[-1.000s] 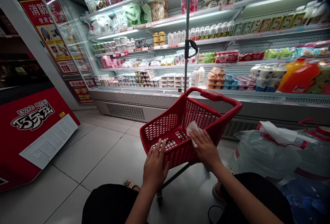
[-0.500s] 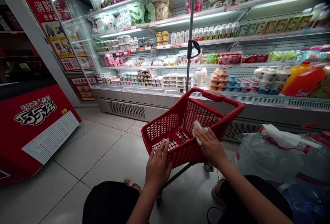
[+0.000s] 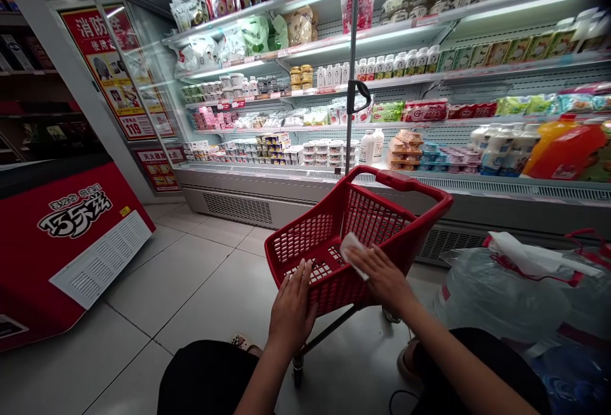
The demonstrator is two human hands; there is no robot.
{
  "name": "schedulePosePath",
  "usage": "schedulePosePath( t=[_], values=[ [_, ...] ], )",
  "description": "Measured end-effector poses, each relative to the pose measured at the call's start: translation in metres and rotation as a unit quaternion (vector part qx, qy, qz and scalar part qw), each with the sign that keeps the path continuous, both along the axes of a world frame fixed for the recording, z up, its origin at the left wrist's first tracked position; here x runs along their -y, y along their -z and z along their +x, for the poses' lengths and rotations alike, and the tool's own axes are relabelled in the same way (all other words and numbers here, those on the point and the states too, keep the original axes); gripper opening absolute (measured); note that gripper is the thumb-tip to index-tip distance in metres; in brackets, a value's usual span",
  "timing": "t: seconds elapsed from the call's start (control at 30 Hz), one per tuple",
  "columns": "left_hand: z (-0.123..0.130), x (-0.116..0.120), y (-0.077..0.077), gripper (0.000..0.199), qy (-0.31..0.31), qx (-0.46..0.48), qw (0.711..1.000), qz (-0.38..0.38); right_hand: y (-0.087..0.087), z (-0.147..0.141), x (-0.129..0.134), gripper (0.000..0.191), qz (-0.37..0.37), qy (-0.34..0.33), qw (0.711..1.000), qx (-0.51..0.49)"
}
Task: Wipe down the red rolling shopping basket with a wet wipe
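A red plastic shopping cart (image 3: 305, 232) with latticed sides and a looped handle stands in front of my knees. My left hand (image 3: 292, 310) rests against the near side of its basket, fingers stretched out and the tips over the rim. Under the fingers of my right hand (image 3: 379, 275) is a white tissue (image 3: 352, 251), pressed to the near rim of the basket, right of my left hand. Part of the tissue sticks out beyond the fingertips. Inside, the basket holds nothing I can see.
Behind the cart runs a lit refrigerated display case (image 3: 238, 202) stocked with dairy and drinks. A red freezer chest (image 3: 28, 262) stands at left. Large clear water bottles (image 3: 501, 294) in wrap are at right, with white tissue (image 3: 529, 256) on top.
My right hand has slid left along the cart's rim with the tissue. My left hand stays in place on the basket. The view has shifted slightly.
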State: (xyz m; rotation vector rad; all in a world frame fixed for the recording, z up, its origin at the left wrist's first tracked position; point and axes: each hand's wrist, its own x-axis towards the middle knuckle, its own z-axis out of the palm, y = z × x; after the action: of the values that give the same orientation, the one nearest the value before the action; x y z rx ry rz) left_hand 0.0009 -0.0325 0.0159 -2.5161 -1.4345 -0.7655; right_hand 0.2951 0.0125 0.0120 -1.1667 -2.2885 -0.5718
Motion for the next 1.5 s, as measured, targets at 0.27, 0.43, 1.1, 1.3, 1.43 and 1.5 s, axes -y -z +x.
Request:
schedulePosePath(
  t=[0.27, 0.43, 1.1, 1.3, 1.43, 1.5],
  values=[
    [-0.028, -0.014, 0.002, 0.077, 0.030, -0.035, 0.999, -0.012, 0.002, 0.070, -0.029, 0.065, 0.048, 0.150, 0.985, -0.066],
    [-0.053, -0.028, 0.006, 0.062, 0.017, -0.081, 0.997, 0.013, 0.005, 0.053, -0.042, 0.063, 0.047, 0.160, 0.981, -0.100],
    [-0.050, -0.018, -0.001, 0.077, 0.037, -0.118, 0.992, 0.040, 0.007, -0.019, -0.016, 0.063, -0.053, -0.026, 0.997, -0.049],
    [-0.060, -0.039, 0.001, 0.090, 0.009, -0.117, 0.993, 0.033, 0.016, -0.008, -0.046, 0.057, -0.063, 0.042, 0.992, -0.098],
    [-0.043, -0.034, 0.008, 0.091, -0.014, -0.090, 0.995, 0.037, 0.021, -0.048, -0.015, 0.060, -0.076, 0.030, 0.988, -0.133],
    [-0.032, -0.029, 0.010, 0.092, -0.028, -0.080, 0.996, 0.041, 0.023, -0.068, 0.008, 0.062, -0.080, 0.024, 0.987, -0.138]
  ],
)
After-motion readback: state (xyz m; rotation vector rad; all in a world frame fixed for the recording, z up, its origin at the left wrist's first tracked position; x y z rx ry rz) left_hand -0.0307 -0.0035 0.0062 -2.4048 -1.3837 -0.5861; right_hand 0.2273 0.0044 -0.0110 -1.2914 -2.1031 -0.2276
